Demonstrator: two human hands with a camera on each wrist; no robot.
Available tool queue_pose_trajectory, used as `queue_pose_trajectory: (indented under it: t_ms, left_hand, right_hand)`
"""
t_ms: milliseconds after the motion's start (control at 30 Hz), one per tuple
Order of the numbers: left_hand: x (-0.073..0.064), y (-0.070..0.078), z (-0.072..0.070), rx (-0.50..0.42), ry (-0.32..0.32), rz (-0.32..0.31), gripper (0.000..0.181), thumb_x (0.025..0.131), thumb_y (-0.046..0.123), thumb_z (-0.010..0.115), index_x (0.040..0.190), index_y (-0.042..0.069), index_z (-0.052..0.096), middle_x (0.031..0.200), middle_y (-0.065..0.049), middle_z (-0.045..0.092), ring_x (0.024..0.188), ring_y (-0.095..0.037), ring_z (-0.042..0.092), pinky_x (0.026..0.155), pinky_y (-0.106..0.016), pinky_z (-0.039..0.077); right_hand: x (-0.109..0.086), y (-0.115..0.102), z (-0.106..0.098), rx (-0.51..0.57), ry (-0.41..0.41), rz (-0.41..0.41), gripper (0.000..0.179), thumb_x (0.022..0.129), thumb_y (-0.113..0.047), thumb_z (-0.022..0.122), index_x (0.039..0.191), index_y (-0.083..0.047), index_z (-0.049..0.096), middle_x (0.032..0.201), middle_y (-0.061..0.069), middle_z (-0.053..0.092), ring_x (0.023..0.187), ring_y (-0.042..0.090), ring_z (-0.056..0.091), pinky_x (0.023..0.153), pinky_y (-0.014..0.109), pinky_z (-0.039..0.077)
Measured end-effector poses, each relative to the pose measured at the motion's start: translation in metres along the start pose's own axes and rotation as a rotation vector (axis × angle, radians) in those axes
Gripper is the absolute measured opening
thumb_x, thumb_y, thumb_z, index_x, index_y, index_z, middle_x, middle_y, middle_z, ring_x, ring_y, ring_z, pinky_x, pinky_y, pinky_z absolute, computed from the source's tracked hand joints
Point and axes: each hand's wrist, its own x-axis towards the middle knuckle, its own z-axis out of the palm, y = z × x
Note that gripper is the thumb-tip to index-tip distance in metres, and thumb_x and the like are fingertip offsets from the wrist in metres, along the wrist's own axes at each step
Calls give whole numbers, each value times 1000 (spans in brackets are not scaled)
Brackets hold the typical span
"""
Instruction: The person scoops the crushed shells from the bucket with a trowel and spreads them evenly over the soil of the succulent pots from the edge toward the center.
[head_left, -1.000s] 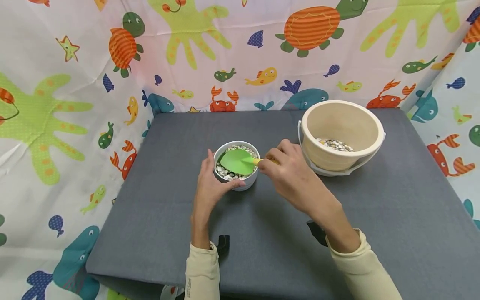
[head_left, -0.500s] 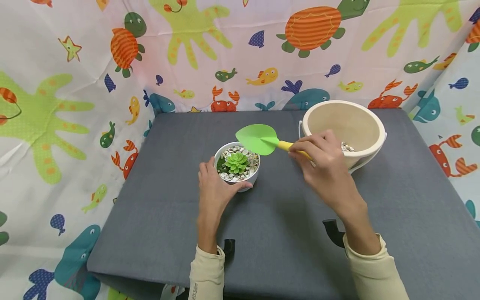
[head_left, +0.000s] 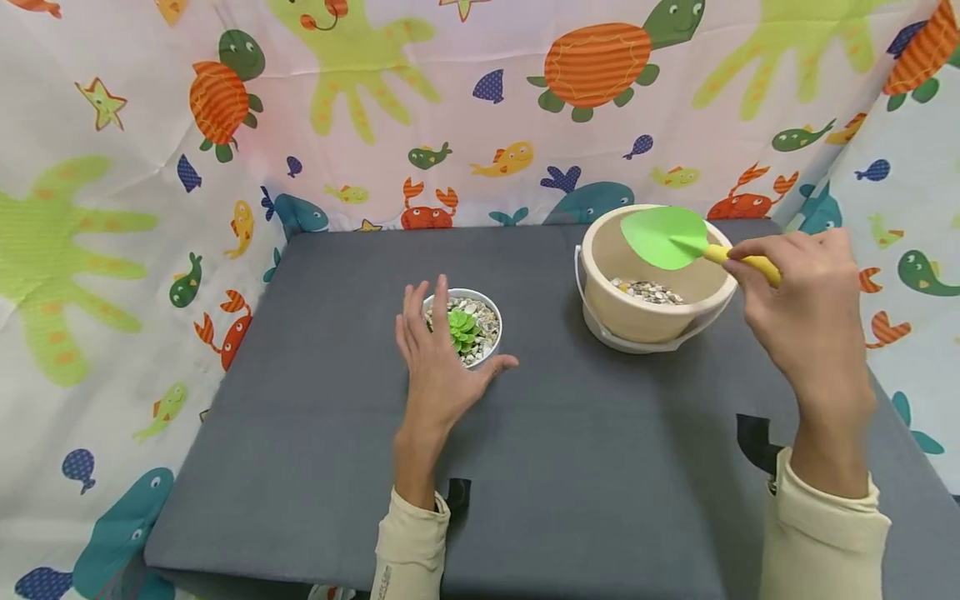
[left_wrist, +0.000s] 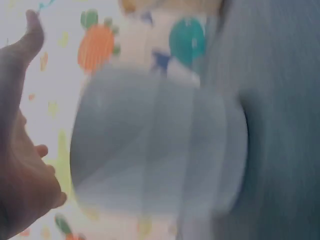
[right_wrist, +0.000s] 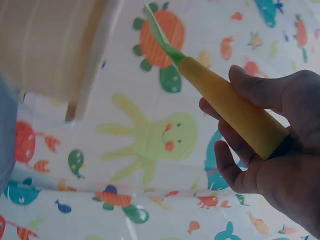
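Observation:
My right hand [head_left: 813, 308] grips the yellow handle of a small trowel [head_left: 667, 237] with a green blade, raised above the right part of the beige bucket [head_left: 622, 319]. Curled fingers and thumb hold that yellow handle [right_wrist: 230, 107] in the right wrist view. Small pale pebbles [head_left: 654, 292] lie in the bucket. My left hand [head_left: 438, 367] has its fingers spread beside a white pot [head_left: 498, 321], partly covering it from the head camera. A green succulent [head_left: 463, 330] sits among pebbles in the pot. The left wrist view, blurred, shows a gap between hand and pot [left_wrist: 155, 145].
Pot and bucket stand on a grey cloth-covered table [head_left: 315, 417]. A curtain [head_left: 330, 175] printed with sea animals hangs behind and along both sides. The bucket's white handle [head_left: 581, 283] is folded down around it.
The trowel has gone from over the pot, rightward, to above the bucket, uncovering the succulent. My left hand has come away from the pot's side, fingers spreading. The head view has shifted slightly.

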Motion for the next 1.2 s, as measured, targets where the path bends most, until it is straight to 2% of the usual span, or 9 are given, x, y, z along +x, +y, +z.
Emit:
queue_pose_trajectory:
  t_ms: [100,267,400,467,567,667,833,967,1200]
  left_hand:
    - [9,21,11,-32,-13,113,121,79,80,69,170,24,11,171,-15,19,164,-34,8,129,-66,12]
    - [31,56,37,-42,-129,219,101,89,53,79,167,16,25,167,-16,28,161,-34,23,130,-61,23]
    - [48,74,59,-41,-265,249,90,96,50,73,166,16,28,171,-17,26,162,-32,25,132,-56,23]
    - [52,79,68,-44,-340,243,88,98,52,69,167,18,27,174,-16,20,163,-34,23,131,-55,25]
    - [55,84,78,-62,-403,226,86,100,54,65,167,15,28,176,-16,15,162,-36,26,129,-53,31]
    - [57,84,84,-89,-408,214,85,99,52,67,165,13,31,177,-16,15,161,-35,30,126,-50,36]
    - [62,84,86,-117,-380,244,82,98,49,70,162,11,38,175,-17,20,160,-32,33,125,-46,38]
    - [63,86,85,-103,-400,246,80,99,49,69,162,12,38,175,-16,20,157,-32,39,122,-45,43]
    - [61,87,85,-125,-448,218,81,99,46,69,164,13,34,177,-14,14,155,-32,42,121,-44,45]
  right_hand:
    - [5,12,9,-77,-97,23,16,89,5,76,103,12,75,95,36,70,87,39,43,78,36,23]
    - [13,21,33,-217,-288,19,21,88,6,75,109,10,74,98,37,69,92,45,43,77,56,32]
    - [20,25,52,-272,-418,21,24,86,10,72,109,10,73,96,38,67,93,47,43,81,64,36]
    - [21,28,58,-294,-459,19,23,84,11,72,106,10,73,94,38,68,92,47,44,82,65,39]
    - [22,33,64,-303,-500,40,20,84,11,69,103,10,73,95,38,68,93,48,46,83,67,40]
    - [26,39,69,-271,-544,73,19,87,10,63,103,11,73,98,38,68,96,50,45,85,68,38]
    - [36,50,73,-208,-652,122,24,87,8,64,110,13,71,107,38,67,102,54,41,88,69,34]
    - [40,55,77,-145,-657,155,24,87,8,64,109,12,73,110,38,68,107,57,43,90,74,29]
    - [36,61,84,-19,-570,203,14,86,7,68,95,8,78,94,33,74,98,51,58,88,69,19]
